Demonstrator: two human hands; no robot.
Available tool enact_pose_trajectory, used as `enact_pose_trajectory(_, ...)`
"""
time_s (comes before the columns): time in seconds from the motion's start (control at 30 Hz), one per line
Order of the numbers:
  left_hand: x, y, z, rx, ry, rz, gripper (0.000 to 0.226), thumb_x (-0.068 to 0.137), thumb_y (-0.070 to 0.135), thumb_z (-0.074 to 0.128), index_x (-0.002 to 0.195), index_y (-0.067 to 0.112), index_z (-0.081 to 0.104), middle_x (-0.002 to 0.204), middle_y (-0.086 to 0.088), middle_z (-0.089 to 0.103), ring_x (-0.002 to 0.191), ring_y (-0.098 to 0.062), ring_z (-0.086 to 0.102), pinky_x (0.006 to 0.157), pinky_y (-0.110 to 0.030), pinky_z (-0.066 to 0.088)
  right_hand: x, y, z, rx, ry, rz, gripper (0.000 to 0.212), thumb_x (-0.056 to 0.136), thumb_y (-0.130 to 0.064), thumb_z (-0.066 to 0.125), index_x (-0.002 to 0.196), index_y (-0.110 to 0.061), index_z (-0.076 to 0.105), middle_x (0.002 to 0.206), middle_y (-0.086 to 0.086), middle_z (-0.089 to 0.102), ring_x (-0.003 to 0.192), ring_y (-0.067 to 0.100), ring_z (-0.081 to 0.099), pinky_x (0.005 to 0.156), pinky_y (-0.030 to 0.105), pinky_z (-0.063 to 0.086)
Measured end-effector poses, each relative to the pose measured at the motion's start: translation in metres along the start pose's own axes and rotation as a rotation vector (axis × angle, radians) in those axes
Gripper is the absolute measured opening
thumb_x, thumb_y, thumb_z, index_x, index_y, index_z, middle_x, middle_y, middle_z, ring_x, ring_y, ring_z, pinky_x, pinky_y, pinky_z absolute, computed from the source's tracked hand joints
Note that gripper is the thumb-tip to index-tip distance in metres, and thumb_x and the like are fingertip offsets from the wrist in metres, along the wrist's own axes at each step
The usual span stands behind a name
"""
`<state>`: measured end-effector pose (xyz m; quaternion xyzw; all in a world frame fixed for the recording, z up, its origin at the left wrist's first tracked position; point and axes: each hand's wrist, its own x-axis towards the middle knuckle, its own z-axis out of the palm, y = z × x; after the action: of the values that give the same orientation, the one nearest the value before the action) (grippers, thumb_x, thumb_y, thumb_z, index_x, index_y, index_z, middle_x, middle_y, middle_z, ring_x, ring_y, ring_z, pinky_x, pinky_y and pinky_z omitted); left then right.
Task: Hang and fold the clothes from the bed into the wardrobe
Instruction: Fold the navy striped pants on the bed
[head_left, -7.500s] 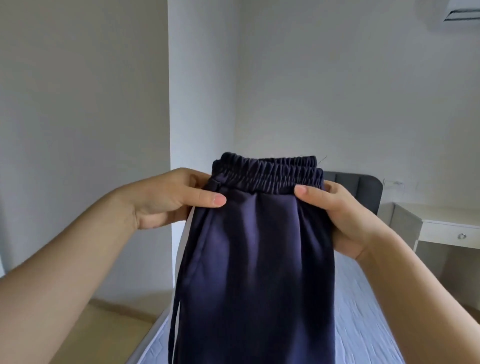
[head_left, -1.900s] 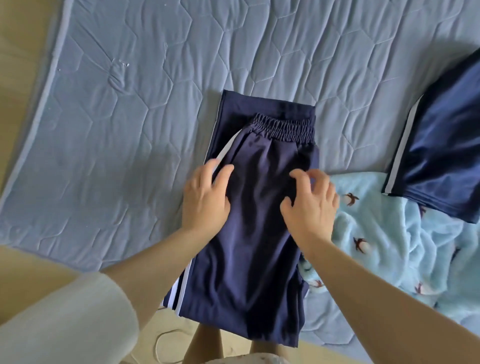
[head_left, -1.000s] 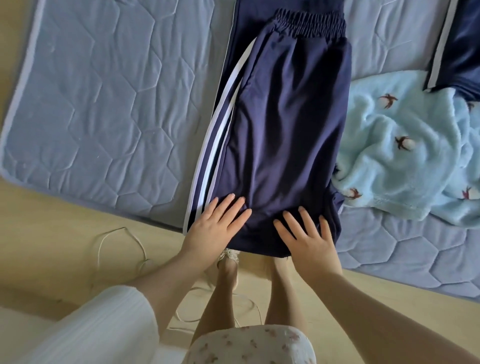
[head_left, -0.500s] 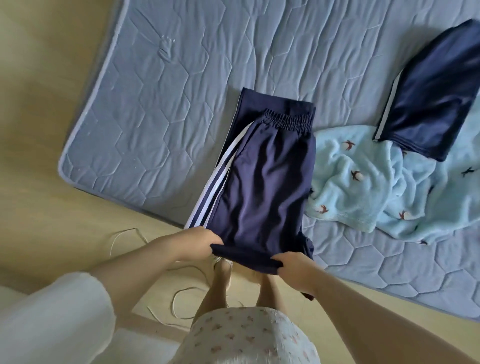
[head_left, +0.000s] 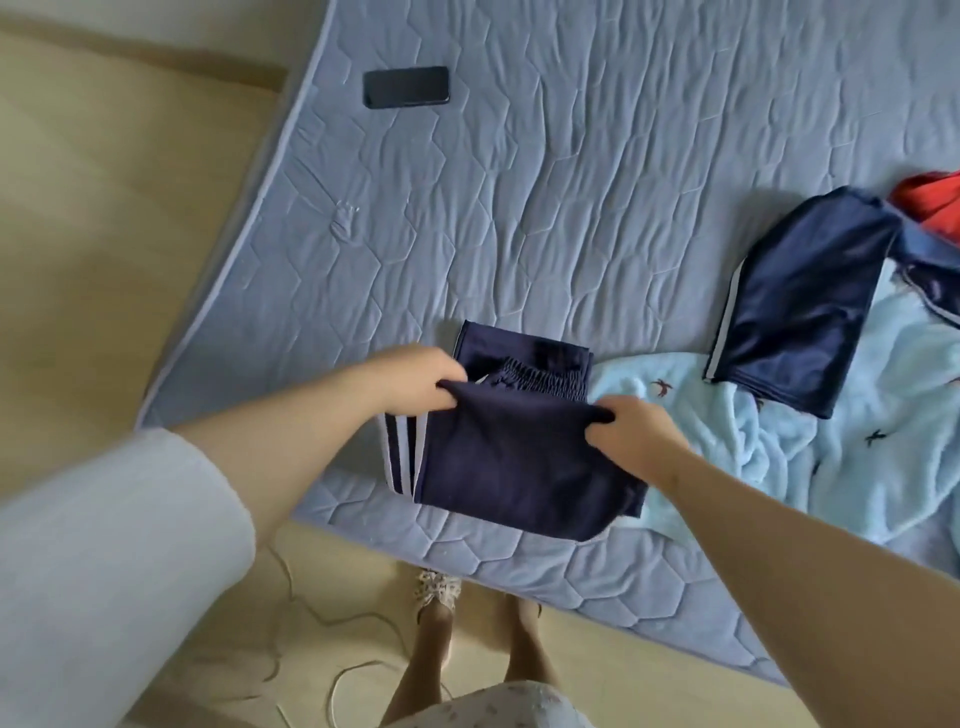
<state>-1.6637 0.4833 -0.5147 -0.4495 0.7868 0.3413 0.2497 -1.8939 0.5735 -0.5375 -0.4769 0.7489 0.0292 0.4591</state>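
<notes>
Navy track pants (head_left: 509, 467) with white side stripes lie on the blue quilted bed (head_left: 519, 208) near its front edge. Their lower part is doubled up over the rest, its folded edge just short of the elastic waistband. My left hand (head_left: 415, 379) grips the left corner of that folded edge. My right hand (head_left: 628, 428) grips the right corner. A second folded navy garment (head_left: 795, 306) with a white stripe lies to the right on a light blue fleece blanket (head_left: 779, 457).
A black phone (head_left: 406, 86) lies near the bed's far left edge. Red and blue clothes (head_left: 930, 208) are bunched at the right edge. A thin cable (head_left: 311, 618) loops on the wooden floor by my feet (head_left: 436, 597).
Both hands picked up the pants' lower edge at the bed's front and carried it up toward the waistband, folding the pants in half. My view rose, bringing the phone into sight.
</notes>
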Motion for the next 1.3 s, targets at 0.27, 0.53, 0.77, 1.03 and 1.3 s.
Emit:
enact_pose_trajectory(0.27,0.089,-0.01,0.013,0.047,0.611,-0.139,0.061,0.085,0.054,0.053,0.14,0.038,0.031,0.155,0.005,0.017,0.144,-0.025,0.001,0.108,-0.061,-0.001,0.084,0.012,-0.006,0.097,0.47,0.042,0.073,0.082,-0.042,0.062,0.144,-0.037,0.023,0.15,-0.008,0.029,0.135,0.024,0.026,0.107,0.044,0.019)
enact_pose_trajectory(0.53,0.1,-0.03,0.13,-0.851,0.302,-0.617,0.111,0.072,0.046,0.074,0.149,0.015,0.001,0.154,-0.006,0.018,0.139,-0.025,0.024,0.113,-0.043,0.024,0.092,0.06,0.081,0.759,0.301,0.312,0.08,0.07,-0.03,0.077,0.137,-0.019,0.033,0.133,0.005,0.042,0.122,0.025,0.045,0.103,0.046,0.04)
enact_pose_trajectory(0.77,0.101,-0.051,0.152,-1.096,0.14,-0.688,0.064,0.069,0.041,0.079,0.12,0.022,0.047,0.101,0.013,0.054,0.088,-0.01,0.049,0.078,-0.028,0.038,0.101,0.063,0.109,1.034,0.168,0.402,0.055,0.071,-0.034,0.079,0.109,-0.023,0.041,0.108,-0.007,0.056,0.102,0.015,0.056,0.095,0.034,0.046)
enact_pose_trajectory(1.03,0.089,-0.051,0.131,-1.134,-0.325,-0.738,0.081,0.031,0.054,0.082,0.099,0.016,0.061,0.101,-0.001,0.07,0.085,-0.024,0.068,0.071,-0.032,0.051,0.081,0.066,0.101,1.251,-0.293,0.645,0.06,0.049,-0.046,0.082,0.1,-0.016,0.068,0.092,0.006,0.074,0.077,0.026,0.072,0.069,0.036,0.053)
enact_pose_trajectory(1.3,0.002,-0.057,0.148,-1.437,-0.355,-0.731,0.049,0.051,0.039,0.08,0.092,0.013,0.07,0.085,-0.007,0.074,0.074,-0.023,0.072,0.062,-0.03,0.054,0.029,0.042,0.106,1.123,-0.367,0.674,0.053,0.054,-0.033,0.081,0.101,-0.011,0.067,0.089,0.011,0.074,0.087,0.031,0.068,0.067,0.037,0.054)
